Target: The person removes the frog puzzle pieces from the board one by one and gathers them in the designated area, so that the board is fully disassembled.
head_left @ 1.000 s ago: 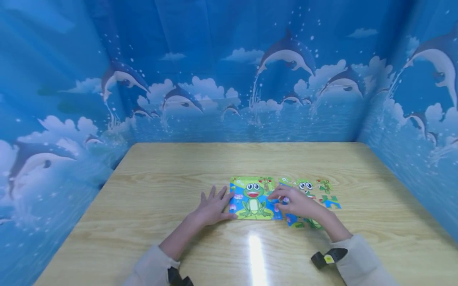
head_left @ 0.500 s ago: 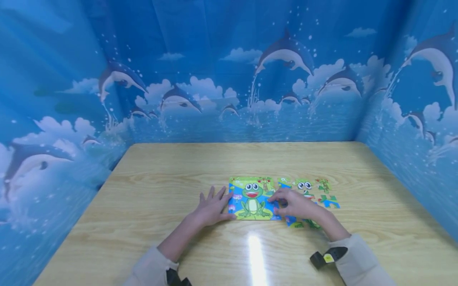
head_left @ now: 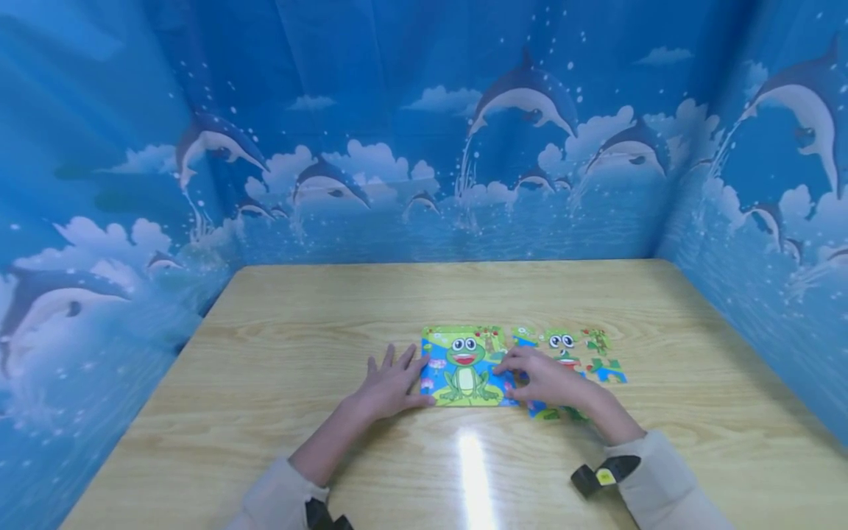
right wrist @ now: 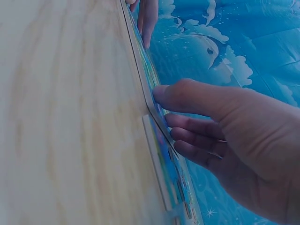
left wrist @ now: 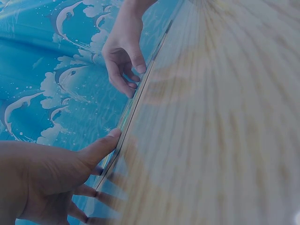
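A frog picture board (head_left: pixel 467 368) lies flat on the table in the head view, between my two hands. My left hand (head_left: pixel 389 388) rests at its left edge with spread fingers, the thumb at the near corner. My right hand (head_left: pixel 546 379) touches the board's right side with thumb and bent fingertips held apart. The right wrist view shows the thumb (right wrist: pixel 180 97) on the board's surface, with no piece visible between thumb and fingers. Loose frog jigsaw pieces (head_left: pixel 607 370) lie to the right, partly hidden under the right hand.
The wooden table (head_left: pixel 318 309) carries the board and pieces. Blue dolphin-print curtains (head_left: pixel 371 110) stand along its back and sides. A bright light reflection (head_left: pixel 473 471) shows near the front. Both wrists carry black straps.
The right thumb and fingers have settled onto the board's right side, closer to its edge than before. The left hand stays in place. The whole view has shifted slightly.
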### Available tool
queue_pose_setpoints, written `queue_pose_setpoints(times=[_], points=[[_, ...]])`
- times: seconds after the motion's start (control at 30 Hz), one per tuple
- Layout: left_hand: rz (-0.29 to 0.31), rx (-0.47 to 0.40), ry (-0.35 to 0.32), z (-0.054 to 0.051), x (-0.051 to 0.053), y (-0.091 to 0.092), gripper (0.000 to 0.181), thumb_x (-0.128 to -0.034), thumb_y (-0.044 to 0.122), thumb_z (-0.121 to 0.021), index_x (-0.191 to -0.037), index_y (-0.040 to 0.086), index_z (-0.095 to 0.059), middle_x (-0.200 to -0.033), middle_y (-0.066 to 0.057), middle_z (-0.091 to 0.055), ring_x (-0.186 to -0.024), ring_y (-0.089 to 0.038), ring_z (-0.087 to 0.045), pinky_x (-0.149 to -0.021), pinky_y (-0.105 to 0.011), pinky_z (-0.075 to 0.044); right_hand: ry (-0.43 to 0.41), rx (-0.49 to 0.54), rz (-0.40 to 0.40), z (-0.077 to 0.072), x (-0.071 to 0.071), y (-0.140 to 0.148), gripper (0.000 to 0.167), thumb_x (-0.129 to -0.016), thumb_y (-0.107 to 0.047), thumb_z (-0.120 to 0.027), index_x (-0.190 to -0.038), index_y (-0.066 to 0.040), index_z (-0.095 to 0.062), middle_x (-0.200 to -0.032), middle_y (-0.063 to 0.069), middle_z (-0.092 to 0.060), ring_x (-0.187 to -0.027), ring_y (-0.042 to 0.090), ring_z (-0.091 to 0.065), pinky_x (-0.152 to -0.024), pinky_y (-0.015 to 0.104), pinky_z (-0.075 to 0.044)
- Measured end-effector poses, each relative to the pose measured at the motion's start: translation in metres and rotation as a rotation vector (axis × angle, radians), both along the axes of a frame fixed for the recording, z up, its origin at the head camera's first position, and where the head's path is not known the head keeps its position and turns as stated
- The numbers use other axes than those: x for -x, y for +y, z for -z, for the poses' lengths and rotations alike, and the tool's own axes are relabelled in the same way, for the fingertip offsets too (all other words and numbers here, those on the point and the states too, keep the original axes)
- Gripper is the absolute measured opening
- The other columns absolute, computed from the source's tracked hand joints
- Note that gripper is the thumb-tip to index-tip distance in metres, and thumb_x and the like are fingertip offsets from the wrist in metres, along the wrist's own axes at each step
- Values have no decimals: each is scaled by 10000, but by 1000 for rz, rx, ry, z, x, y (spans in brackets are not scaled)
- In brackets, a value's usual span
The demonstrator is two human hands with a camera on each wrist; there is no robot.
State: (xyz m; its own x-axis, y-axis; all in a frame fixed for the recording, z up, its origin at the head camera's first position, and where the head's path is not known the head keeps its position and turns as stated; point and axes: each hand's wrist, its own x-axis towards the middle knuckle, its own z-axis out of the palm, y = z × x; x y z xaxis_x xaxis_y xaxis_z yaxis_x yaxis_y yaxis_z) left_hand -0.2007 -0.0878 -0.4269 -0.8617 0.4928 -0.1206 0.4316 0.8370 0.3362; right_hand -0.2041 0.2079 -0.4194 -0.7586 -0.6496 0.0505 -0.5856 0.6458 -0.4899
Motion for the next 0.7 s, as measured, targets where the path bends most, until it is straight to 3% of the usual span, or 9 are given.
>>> queue_pose_setpoints(times=[0.4,0.7], points=[[1,9,6,-1,0,-1,800,-824,574,-542,-1450,146,-288,-1487,-168,-176,-1301,-496,-69,-963,-697,-60,66,41,-17,1,1,-2,324,-797,-158,-690,-1105,-63,-652,-1075,36,-548,-922,177,-519,-727,321,-483],[6,8,5,-1,-1,0,802,-824,568,-547,-1453,149,-280,-1486,-172,-169,-1300,-496,-63,-963,-693,-47,137,64,-19,-6,0,1,328,-770,-162,-713,-1081,-70,-663,-1071,35,-576,-925,184,-540,-752,347,-498]])
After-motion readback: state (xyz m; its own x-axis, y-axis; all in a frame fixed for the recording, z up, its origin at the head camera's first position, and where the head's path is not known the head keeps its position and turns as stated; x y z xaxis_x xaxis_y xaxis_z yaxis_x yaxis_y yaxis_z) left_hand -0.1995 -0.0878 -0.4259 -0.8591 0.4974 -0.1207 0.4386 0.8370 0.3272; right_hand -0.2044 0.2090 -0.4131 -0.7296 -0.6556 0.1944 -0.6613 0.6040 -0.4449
